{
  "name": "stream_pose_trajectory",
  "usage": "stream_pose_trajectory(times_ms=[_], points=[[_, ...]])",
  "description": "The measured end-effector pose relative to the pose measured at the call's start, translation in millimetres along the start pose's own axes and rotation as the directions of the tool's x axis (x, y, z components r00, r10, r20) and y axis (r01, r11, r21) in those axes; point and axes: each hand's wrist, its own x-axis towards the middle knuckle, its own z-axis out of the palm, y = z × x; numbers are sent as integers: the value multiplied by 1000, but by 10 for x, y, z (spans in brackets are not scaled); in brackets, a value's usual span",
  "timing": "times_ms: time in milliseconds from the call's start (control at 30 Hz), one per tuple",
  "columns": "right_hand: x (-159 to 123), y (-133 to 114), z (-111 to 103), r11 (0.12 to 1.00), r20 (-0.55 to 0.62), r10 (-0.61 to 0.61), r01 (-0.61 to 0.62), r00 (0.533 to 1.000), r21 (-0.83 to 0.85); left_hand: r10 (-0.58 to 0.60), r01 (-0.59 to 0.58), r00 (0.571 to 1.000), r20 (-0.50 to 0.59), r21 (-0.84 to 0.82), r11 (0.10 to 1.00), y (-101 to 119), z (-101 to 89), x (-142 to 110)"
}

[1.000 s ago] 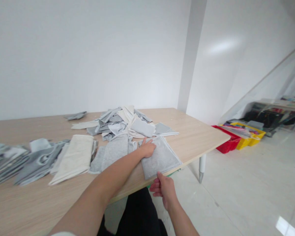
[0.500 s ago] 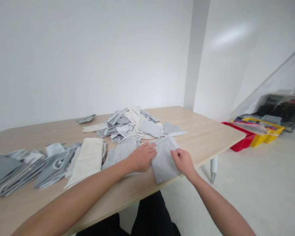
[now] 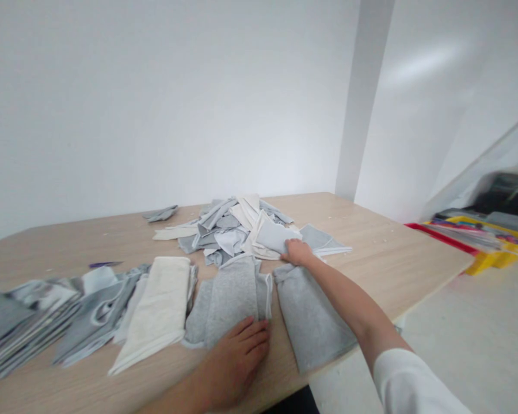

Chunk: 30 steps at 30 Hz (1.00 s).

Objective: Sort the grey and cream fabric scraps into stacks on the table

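Note:
My left hand [image 3: 239, 362] lies with its fingers stretched out over the near edge of a grey folded fabric piece [image 3: 233, 299] and the bare wood beside it. Farther forward, my right hand [image 3: 297, 253] has its fingers closed at the right edge of a light grey fabric piece [image 3: 273, 236], on the front of the heap; its fingertips are partly hidden. Under my right forearm another grey fabric piece [image 3: 308, 322] rests flat at the table's front edge. The loose heap of grey and cream fabric pieces [image 3: 228, 224] spreads behind both.
Left of my hands are a cream folded fabric stack [image 3: 157, 305], a grey stack [image 3: 97, 310] and a layered stack [image 3: 21, 328]. A purple pen-like object [image 3: 106, 264] lies behind them on the wooden table [image 3: 380, 247]. Yellow bins [image 3: 496, 259] stand on the floor at right.
My right hand has left the grey piece at the front edge and reached forward to the heap. My left hand has drawn back toward me, onto the grey piece's near edge.

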Motion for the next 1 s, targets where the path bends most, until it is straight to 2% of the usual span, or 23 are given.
stream_pose_trajectory(times_ms=[167,333,500,633,733,833,900,1000], points=[[133,-78,146,998,-7,15,-16,1000,-60,-31,26,998,-53,-83,996,13,0,-6],[188,-146,189,1000,-72,2,-1,997,9,-34,27,998,-49,-139,990,38,-28,0],[349,-154,164,966,-93,50,-25,994,258,-27,17,997,-66,-150,988,33,-16,-16],[509,85,-7,831,-174,164,-42,971,554,-32,23,998,-62,-149,989,35,-9,-30],[565,305,-207,669,-259,315,-20,913,743,-29,21,998,-56,-141,990,53,-30,-25],[513,442,-413,544,-344,458,47,820,838,-34,25,996,-78,-118,993,63,-42,-16],[397,496,-539,513,-404,549,87,732,854,-24,13,994,-110,-99,995,61,-43,-11],[81,595,-722,538,-493,654,105,574,837,22,-33,988,-154,-69,997,54,-57,-2]])
